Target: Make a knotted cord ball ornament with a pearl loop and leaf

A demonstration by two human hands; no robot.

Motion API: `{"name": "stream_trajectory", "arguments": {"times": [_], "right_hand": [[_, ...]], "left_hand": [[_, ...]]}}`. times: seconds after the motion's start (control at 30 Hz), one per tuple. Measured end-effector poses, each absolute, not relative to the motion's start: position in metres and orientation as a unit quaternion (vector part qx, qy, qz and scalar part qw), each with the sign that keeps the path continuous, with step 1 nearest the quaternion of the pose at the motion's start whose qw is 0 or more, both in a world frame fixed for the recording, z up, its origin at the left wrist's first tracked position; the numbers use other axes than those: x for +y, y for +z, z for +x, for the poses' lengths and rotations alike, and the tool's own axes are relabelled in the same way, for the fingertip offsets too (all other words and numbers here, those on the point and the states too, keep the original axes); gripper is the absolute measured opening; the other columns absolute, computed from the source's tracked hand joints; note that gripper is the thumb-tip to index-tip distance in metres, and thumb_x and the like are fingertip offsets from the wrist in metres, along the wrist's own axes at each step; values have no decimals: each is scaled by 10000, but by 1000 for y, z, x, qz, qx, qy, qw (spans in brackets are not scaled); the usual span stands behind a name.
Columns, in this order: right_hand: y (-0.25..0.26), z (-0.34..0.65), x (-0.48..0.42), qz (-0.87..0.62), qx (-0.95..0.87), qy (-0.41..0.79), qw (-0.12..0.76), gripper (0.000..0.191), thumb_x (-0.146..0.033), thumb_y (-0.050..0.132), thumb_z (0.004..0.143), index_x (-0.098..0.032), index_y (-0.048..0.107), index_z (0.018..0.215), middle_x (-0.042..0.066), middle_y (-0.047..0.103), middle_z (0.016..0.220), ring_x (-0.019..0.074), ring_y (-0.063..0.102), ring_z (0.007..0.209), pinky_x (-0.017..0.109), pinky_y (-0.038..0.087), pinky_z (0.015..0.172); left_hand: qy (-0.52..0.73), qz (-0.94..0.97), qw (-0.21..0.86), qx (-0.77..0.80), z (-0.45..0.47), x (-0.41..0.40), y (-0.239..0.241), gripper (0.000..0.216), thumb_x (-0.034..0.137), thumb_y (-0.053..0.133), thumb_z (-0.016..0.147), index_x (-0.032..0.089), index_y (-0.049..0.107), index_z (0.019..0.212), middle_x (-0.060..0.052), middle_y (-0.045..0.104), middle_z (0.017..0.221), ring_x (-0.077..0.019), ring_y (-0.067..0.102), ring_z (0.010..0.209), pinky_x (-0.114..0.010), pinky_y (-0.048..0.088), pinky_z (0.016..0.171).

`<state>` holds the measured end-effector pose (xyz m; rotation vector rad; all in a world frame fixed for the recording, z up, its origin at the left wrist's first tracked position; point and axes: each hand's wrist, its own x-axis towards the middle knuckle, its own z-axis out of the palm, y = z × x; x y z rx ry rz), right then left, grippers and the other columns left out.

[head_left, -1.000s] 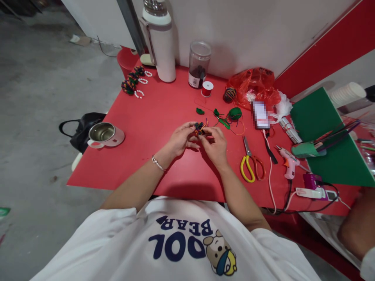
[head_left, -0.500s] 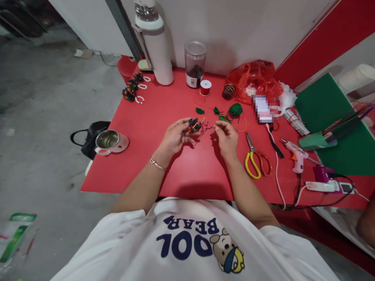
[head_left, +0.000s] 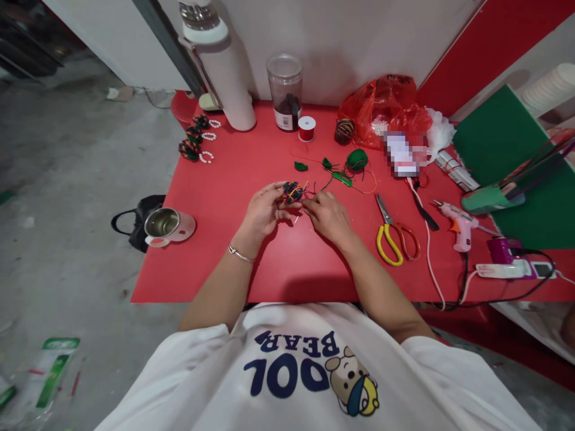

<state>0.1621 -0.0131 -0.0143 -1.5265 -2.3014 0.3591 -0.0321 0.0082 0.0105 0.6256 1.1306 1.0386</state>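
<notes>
My left hand pinches a small crocheted piece of multicoloured yarn between thumb and fingers, its loose orange and dark ends sticking out to the right. Close against that piece, my right hand has its fingertips pressed together at the loose ends; what they grip is too small to make out. A thin pale sliver shows just below the fingertips. Beyond the hands lie green crocheted leaves, a crochet hook with a green handle and a green yarn ball.
Scissors and a pink glue gun lie right on the red table, among cables. A mug stands left. Along the back are pearl-ringed yarn pieces, a flask, a jar, a red thread spool and a red bag.
My right hand has moved left, from a gap beside the yarn piece to right against it. My left hand keeps its hold. The whole view has shifted slightly.
</notes>
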Motion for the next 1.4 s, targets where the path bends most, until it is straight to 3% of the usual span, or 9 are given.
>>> {"name": "stream_trajectory", "arguments": {"times": [0.33,0.57,0.67,0.8,0.9,0.97,1.13,1.27,1.4], "right_hand": [[-4,168,-16,-533,-827,148,99,195,-255,568,1088,-163,740,1077,156,707,1078,293,584,1072,380,460,830],[13,178,-21,-394,-833,361,144,143,-229,599,1052,-200,702,957,52,736,1007,193,657,977,315,470,892],[7,177,-19,-439,-804,352,193,123,-245,649,1009,-215,739,931,41,746,990,188,679,948,315,483,882],[-8,166,-4,-541,-718,276,339,206,-212,643,965,-232,768,1128,89,760,1206,219,715,1056,364,545,947],[-13,158,14,-512,-725,318,334,510,-89,565,930,-246,688,1399,103,732,1405,205,719,1165,390,552,1038],[-10,155,26,-492,-734,365,293,583,-63,559,923,-244,647,1471,94,765,1353,187,739,1099,375,566,1005],[2,167,35,-516,-759,344,199,204,-204,668,968,-174,828,1091,93,832,1027,217,752,916,370,561,910],[14,187,28,-555,-753,247,254,176,-256,691,968,-220,844,1047,97,831,1083,250,748,1012,394,548,950],[35,195,9,-555,-730,231,325,177,-308,702,964,-229,848,1025,84,826,1023,243,746,944,376,554,885]], "left_hand": [[495,265,615,554,-29,14,1,317,266,625,960,133,627,1248,-69,777,819,-190,778,620,-192,510,411],[528,266,587,554,-33,18,-1,323,289,639,945,156,626,1238,-50,765,808,-187,773,621,-196,517,420],[526,271,587,553,-33,19,-2,328,279,611,954,150,621,1255,-51,767,790,-186,770,613,-194,510,413],[524,290,589,542,-29,16,0,306,288,640,936,145,641,1207,-56,767,801,-181,761,596,-194,499,402],[521,302,600,526,-27,13,2,295,302,670,914,148,658,1166,-59,765,824,-182,766,609,-195,498,403],[522,301,607,519,-28,12,3,296,299,668,907,152,661,1163,-59,762,830,-184,767,615,-197,499,406],[524,278,606,529,-32,15,2,357,335,676,912,155,646,1219,-63,755,824,-189,760,602,-200,491,410],[525,257,607,538,-33,19,0,315,303,671,915,151,637,1189,-68,757,846,-178,767,632,-179,486,423],[521,247,612,541,-31,20,-3,278,266,650,923,145,630,1173,-66,751,824,-173,756,618,-179,484,415]]}}
